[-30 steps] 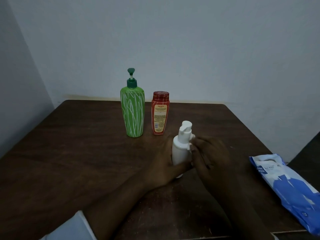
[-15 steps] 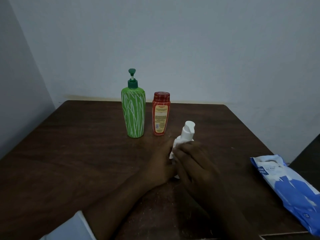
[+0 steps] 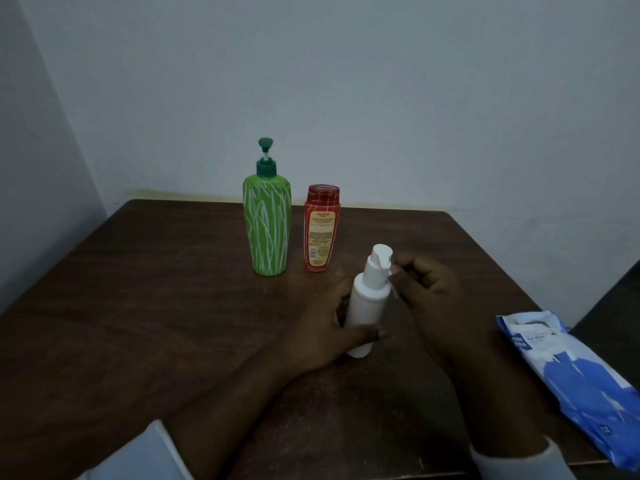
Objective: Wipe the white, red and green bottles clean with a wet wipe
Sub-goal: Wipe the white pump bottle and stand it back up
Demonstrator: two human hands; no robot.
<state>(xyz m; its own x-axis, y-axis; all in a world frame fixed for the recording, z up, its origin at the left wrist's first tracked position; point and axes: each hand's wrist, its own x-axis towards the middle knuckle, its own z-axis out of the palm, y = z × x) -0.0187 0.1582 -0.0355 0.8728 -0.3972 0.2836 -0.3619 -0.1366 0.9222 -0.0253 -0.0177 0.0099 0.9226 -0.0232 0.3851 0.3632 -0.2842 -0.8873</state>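
Two hands are at the white bottle (image 3: 367, 306), which stands upright on the dark wooden table (image 3: 138, 306), near its middle and in front of the other two bottles. Half a second ago the right hand (image 3: 429, 289) lay over the front of the bottle and hid most of its body; now this hand is higher and to the right, beside the pump neck, and the whole white body is visible again. The left hand (image 3: 322, 337) has not changed its place. It grips the lower part of the bottle, with the thumb (image 3: 374, 334) across the front and the other fingers going behind, where I cannot see them. The fingers (image 3: 403, 268) of the right hand are curled and pinch a small white piece, the wet wipe (image 3: 392, 274), which touches the bottle just under the pump head. Most of the wipe is hidden inside the hand.

The green bottle (image 3: 266, 230) and the red bottle (image 3: 321, 233) stand upright, side by side, in the same place as before, apart from the hands. The blue and white pack of wipes (image 3: 571, 375) lies flat at the right edge of the table
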